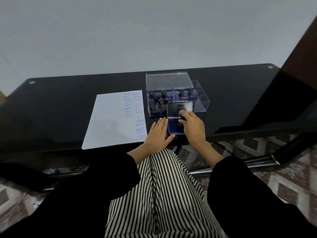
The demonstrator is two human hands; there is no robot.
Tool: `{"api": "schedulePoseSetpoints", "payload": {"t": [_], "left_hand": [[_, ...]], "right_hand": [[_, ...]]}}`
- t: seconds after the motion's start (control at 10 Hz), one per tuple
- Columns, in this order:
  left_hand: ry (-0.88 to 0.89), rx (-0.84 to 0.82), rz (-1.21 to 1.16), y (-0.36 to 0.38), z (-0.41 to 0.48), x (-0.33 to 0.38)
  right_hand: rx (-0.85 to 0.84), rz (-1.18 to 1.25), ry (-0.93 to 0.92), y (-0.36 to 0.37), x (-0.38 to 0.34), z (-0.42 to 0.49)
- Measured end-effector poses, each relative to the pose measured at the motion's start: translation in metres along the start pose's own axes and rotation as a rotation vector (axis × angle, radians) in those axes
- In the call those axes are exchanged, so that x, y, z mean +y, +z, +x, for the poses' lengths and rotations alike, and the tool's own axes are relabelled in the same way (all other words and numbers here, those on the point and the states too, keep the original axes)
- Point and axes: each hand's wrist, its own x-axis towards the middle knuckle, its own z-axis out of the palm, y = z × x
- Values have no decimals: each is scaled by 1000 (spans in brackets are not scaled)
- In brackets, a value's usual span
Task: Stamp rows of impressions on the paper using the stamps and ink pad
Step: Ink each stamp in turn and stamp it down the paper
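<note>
Inking step: the right hand [193, 128] presses a stamp [181, 119] onto the open ink pad [172, 129], fingers curled round it. The left hand [158, 133] lies flat on the bench beside the pad, fingers straight. Next, the stamp must be carried left to the paper [111, 121] and set in line with the printed rows.

ink pad lid [180, 109] fronting stamp box [202, 102], free tabletop [240, 103] right
</note>
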Motion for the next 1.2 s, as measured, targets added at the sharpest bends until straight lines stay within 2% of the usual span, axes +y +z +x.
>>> {"api": "schedulePoseSetpoints", "payload": {"t": [0.3,0.6,1.0,1.2], "left_hand": [[0,0,-10,0,0,1],[-8,-7,-7,-1,0,1],[0,4,-5,0,0,0],[6,11,-1,1,1,-1]], "right_hand": [[62,24,-49,2,-2,-11],[-17,-125,-56,5,-1,2],[207,-455,-92,23,3,-1],[214,-440,-117,25,4,3]]}}
